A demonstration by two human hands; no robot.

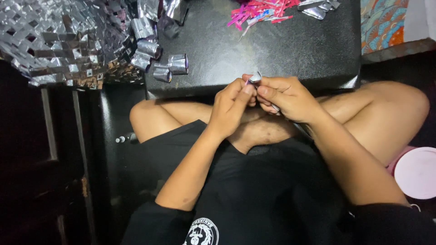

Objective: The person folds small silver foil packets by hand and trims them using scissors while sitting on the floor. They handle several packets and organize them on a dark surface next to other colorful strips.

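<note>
Left hand (230, 108) and right hand (287, 97) meet fingertip to fingertip above crossed legs, fingers pinched.

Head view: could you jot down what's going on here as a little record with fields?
Setting: a person sits cross-legged behind a low black table
Left hand: pinches a small folded silver strip at its fingertips
Right hand: grips the same strip from the other side
Table, far left: a woven silver mat with loose silver folded pieces beside it
Table, far edge: a heap of pink strips
By the right knee: a round pink lid
</note>
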